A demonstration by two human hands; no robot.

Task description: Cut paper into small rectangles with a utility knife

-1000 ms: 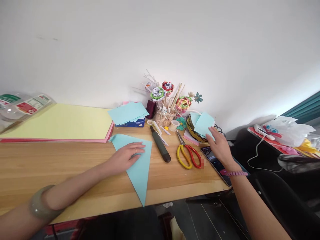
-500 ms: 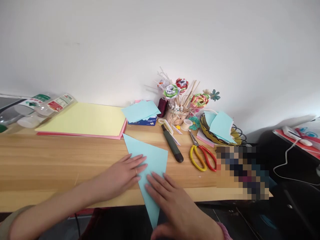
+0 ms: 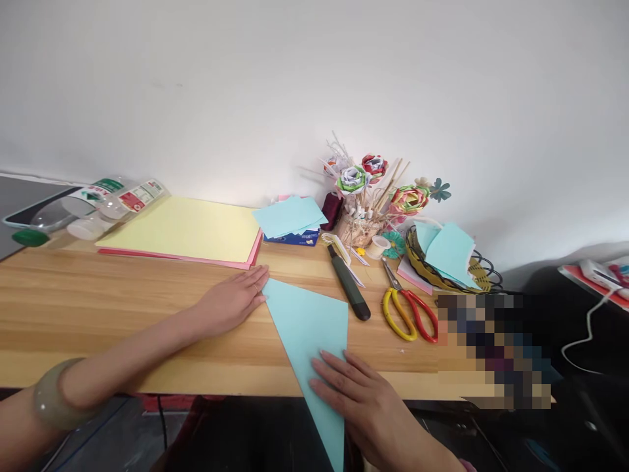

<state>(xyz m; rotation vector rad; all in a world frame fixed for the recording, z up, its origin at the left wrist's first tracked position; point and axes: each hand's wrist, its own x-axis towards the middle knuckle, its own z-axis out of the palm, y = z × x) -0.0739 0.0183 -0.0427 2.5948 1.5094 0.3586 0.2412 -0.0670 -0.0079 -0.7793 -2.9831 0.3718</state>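
Far left on the table [image 3: 98, 288], clear plastic bottles [image 3: 140, 196] lie at the edge of a stack of coloured paper [image 3: 191, 226], yellow uppermost. Left hand [image 3: 238, 295]: over the last 0.5 s, shifted from mid-sheet to the upper-left corner; palm down, fingers extended, grip open, nothing pinched. Blue sheet [image 3: 312, 324]: laid on the table before the person, narrow lower end running past the front edge. Right hand [image 3: 361, 396]: near the basket 1 s ago, now on the lower part of the sheet; fingers spread, thumb hidden, so cannot tell whether the grip is open or pinching. Reading: with the 2 hands now farther apart, the sheet seems better steadied along its length, though the overhanging tip probably lacks support. Further right, untouched: cutter [image 3: 350, 283], scissors [image 3: 394, 282], then basket [image 3: 485, 278] holding blue pieces [image 3: 449, 252].
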